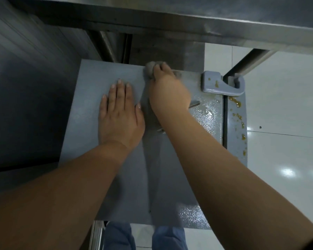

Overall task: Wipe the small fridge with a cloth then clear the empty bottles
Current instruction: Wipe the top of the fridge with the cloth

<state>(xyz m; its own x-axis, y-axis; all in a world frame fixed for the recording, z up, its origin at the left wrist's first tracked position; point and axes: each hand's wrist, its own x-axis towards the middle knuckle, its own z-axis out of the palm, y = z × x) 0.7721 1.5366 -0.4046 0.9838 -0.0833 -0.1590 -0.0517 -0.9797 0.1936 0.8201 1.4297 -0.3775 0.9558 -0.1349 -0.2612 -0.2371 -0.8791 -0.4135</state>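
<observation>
**Wiping the top of the small fridge**

The fridge is seen from above: a grey, flat top, matt on the left and wet and glossy on the right. Yellow-brown smears dot its right edge and the grey hinge cover at the far right corner. The left hand lies flat on the top, fingers straight. The right hand grips a bunched grey cloth at the far edge.
</observation>
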